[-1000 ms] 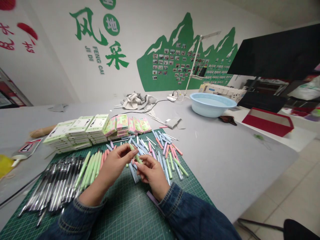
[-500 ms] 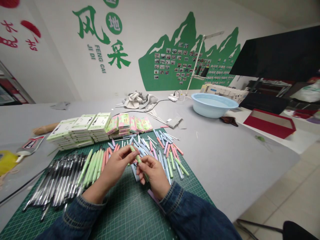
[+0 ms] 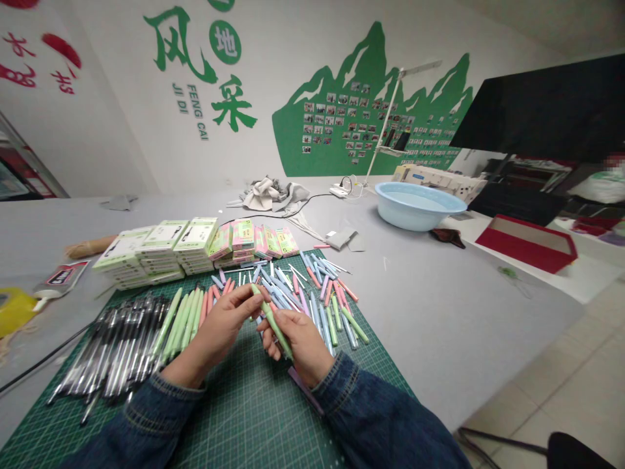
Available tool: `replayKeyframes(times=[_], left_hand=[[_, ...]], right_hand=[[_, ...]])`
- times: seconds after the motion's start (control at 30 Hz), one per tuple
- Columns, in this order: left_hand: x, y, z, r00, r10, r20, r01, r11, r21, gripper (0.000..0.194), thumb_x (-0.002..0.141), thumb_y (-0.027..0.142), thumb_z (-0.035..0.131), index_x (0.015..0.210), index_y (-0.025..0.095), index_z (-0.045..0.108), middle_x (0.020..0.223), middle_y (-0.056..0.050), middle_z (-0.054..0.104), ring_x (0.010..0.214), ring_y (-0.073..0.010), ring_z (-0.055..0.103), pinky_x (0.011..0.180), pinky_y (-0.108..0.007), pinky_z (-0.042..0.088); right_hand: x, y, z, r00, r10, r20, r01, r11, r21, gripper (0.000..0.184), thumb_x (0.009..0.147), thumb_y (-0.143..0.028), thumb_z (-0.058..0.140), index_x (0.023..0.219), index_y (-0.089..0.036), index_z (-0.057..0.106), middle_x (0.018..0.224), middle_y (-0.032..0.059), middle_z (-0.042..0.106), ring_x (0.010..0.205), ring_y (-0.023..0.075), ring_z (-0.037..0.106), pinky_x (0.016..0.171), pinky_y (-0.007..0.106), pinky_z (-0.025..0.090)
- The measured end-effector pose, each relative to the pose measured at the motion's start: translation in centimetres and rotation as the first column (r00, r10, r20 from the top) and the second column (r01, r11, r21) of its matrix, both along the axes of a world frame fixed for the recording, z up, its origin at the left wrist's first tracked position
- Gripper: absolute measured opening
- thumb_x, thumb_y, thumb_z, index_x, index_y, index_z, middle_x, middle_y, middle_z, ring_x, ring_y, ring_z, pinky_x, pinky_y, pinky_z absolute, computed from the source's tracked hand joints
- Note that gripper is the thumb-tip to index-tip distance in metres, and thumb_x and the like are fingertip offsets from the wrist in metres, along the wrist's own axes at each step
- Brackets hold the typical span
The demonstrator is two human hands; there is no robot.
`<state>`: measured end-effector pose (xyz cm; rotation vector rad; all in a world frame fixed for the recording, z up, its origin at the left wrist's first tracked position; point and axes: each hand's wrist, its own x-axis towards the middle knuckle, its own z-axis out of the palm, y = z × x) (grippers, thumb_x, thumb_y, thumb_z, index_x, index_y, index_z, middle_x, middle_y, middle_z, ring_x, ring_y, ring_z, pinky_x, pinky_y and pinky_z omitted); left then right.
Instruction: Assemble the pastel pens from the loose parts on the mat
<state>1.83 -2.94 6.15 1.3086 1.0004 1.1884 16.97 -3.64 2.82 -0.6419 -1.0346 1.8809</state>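
The left hand [image 3: 217, 332] and right hand [image 3: 300, 345] are gripping a pale green pen [image 3: 272, 322] together above the cutting mat [image 3: 234, 423], its near end now swung further toward the person than before.

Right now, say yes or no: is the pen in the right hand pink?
No, the pen in the right hand is pale green, not pink.

The right hand [image 3: 297, 348] is covering part of a pale green plastic pen [image 3: 273, 326], and the picture's bottom edge is cutting off the near corner of the green gridded cutting mat [image 3: 234, 417]. A white plastic sack [image 3: 603, 187] at the right edge is blurring into coarse pixels, and the print on the stacked pale green cardboard boxes [image 3: 161, 244] is showing too small to read.
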Motion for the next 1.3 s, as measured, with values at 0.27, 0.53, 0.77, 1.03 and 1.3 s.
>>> replayKeyframes(times=[0.27, 0.53, 0.77, 1.03, 1.3], left_hand=[[-0.2, -0.4, -0.5, 0.998, 0.063, 0.026, -0.063, 0.998, -0.007, 0.020, 0.082, 0.036, 0.063, 0.086, 0.017, 0.066, 0.075, 0.000, 0.054, 0.067, -0.0127, 0.046, 0.064, -0.025, 0.037], [-0.2, -0.5, -0.7, 0.993, 0.114, 0.020, -0.114, 0.994, 0.005, 0.020, 0.081, 0.036, 0.064, 0.082, 0.016, 0.066, 0.081, -0.001, 0.055, 0.068, -0.0121, 0.046, 0.064, -0.024, 0.038], [-0.3, -0.5, -1.1, 0.992, 0.112, 0.061, -0.112, 0.994, -0.005, 0.018, 0.081, 0.035, 0.064, 0.081, 0.017, 0.067, 0.080, -0.001, 0.056, 0.069, -0.0122, 0.047, 0.065, -0.024, 0.039], [-0.5, -0.7, -1.1, 0.995, 0.083, 0.058, -0.082, 0.997, -0.010, 0.019, 0.081, 0.036, 0.063, 0.080, 0.017, 0.066, 0.070, 0.000, 0.053, 0.066, -0.0131, 0.046, 0.063, -0.025, 0.038], [-0.4, -0.9, -1.0, 0.996, 0.055, 0.072, -0.052, 0.998, -0.035, 0.019, 0.083, 0.035, 0.061, 0.081, 0.017, 0.064, 0.068, 0.002, 0.051, 0.061, -0.0110, 0.044, 0.060, -0.024, 0.036]], right_hand=[[-0.1, -0.1, -0.1, 1.000, 0.007, 0.020, -0.007, 1.000, -0.029, 0.036, 0.074, -0.047, 0.069, 0.077, -0.012, 0.060, 0.054, 0.0002, 0.060, 0.041, 0.0090, 0.055, 0.038, 0.017, 0.040], [-0.1, 0.1, -0.2, 0.999, -0.037, 0.040, 0.039, 0.998, -0.054, 0.038, 0.067, -0.043, 0.077, 0.078, -0.013, 0.058, 0.054, -0.0017, 0.060, 0.041, 0.0094, 0.055, 0.037, 0.017, 0.043], [-0.1, -0.3, 0.0, 1.000, -0.024, 0.012, 0.025, 0.998, -0.055, 0.037, 0.068, -0.044, 0.076, 0.083, -0.014, 0.059, 0.059, -0.0019, 0.061, 0.045, 0.0091, 0.055, 0.043, 0.021, 0.051], [0.0, -0.3, 0.1, 0.997, 0.077, 0.014, -0.076, 0.995, -0.057, 0.038, 0.078, -0.050, 0.065, 0.087, -0.013, 0.061, 0.061, 0.0002, 0.062, 0.046, 0.0094, 0.056, 0.045, 0.023, 0.053], [0.3, -0.2, 0.2, 0.965, 0.261, -0.037, -0.263, 0.958, -0.116, 0.044, 0.078, -0.052, 0.063, 0.085, -0.009, 0.062, 0.057, 0.0020, 0.061, 0.047, 0.0115, 0.058, 0.053, 0.030, 0.056]])
